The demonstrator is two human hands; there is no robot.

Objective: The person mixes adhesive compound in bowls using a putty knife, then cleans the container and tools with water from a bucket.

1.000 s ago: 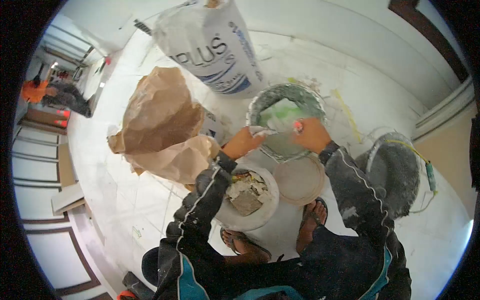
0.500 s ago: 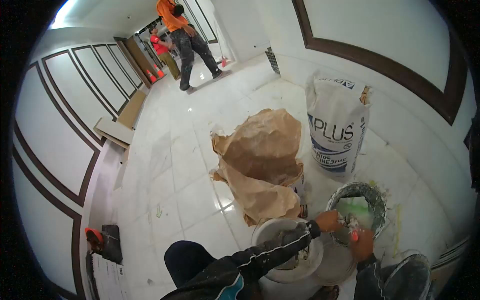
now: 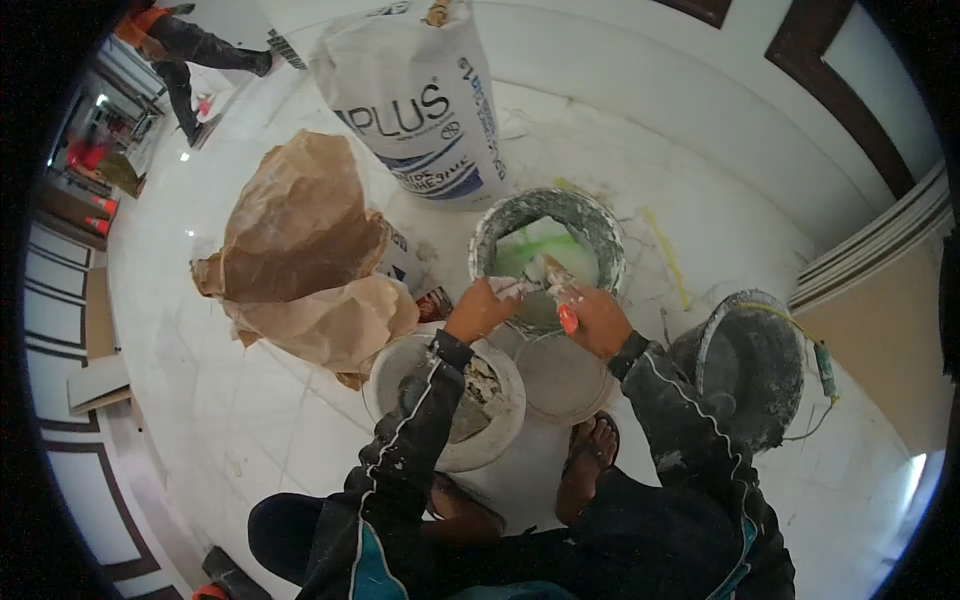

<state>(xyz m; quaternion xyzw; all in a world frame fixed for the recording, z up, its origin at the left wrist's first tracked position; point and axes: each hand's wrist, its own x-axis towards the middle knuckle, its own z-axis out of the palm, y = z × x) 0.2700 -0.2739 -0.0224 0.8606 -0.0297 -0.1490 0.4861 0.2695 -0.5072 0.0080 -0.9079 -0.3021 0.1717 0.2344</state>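
Both hands are over the near part of a crusted bucket (image 3: 612,235) that holds whitish-green liquid. My right hand (image 3: 594,318) is closed around a red-handled tool (image 3: 568,318), its far end smeared with pale material. My left hand (image 3: 483,312), at the bucket's near left rim, has closed fingers against something pale and smeared that I cannot make out. Below my left forearm stands a white bucket (image 3: 497,440) with broken pale chunks (image 3: 482,395) inside. A round lid (image 3: 563,378) lies between the two buckets and my feet.
An opened brown paper bag (image 3: 300,230) stands at the left, a full white sack (image 3: 420,110) behind it. A dark, dirty bucket (image 3: 750,370) with a yellow cord is at the right. Two people (image 3: 190,50) (image 3: 100,160) stand far off at the upper left.
The view has swung back down and left after a look up the corridor. Both hands remain over the bucket, with the red-handled tool still in my right hand.
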